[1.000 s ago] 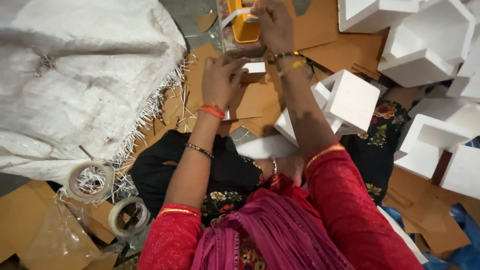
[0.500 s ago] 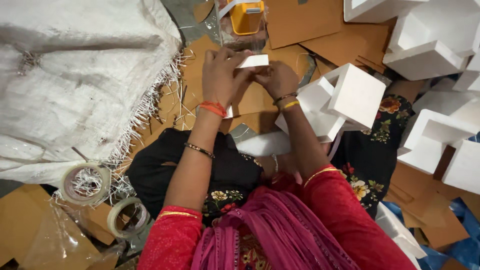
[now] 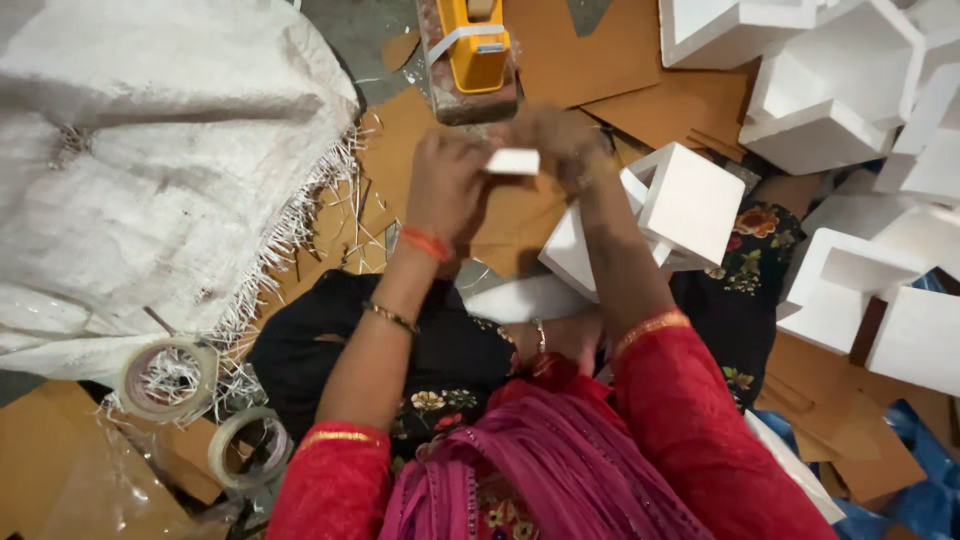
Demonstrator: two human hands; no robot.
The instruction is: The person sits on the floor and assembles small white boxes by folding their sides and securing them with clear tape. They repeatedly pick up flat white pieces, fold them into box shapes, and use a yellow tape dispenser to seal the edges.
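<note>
My left hand (image 3: 447, 185) and my right hand (image 3: 560, 140) meet in front of me, and both pinch a small flat white piece (image 3: 513, 161) between their fingers. My right hand is blurred by motion. Just beyond the hands stands a yellow tape dispenser (image 3: 476, 45) on a brown block. A white foam corner piece (image 3: 690, 205) lies right of my right forearm. I sit on the floor in red sleeves with a pink scarf in my lap.
A large white woven sack (image 3: 150, 170) with frayed edges fills the left. Two tape rolls (image 3: 160, 378) (image 3: 247, 447) lie at lower left. Several white foam blocks (image 3: 850, 90) are heaped at right on brown cardboard sheets (image 3: 640, 80).
My right hand has come back from the tape dispenser toward my left hand, and the white piece is held between both hands, a little nearer to me than before.
</note>
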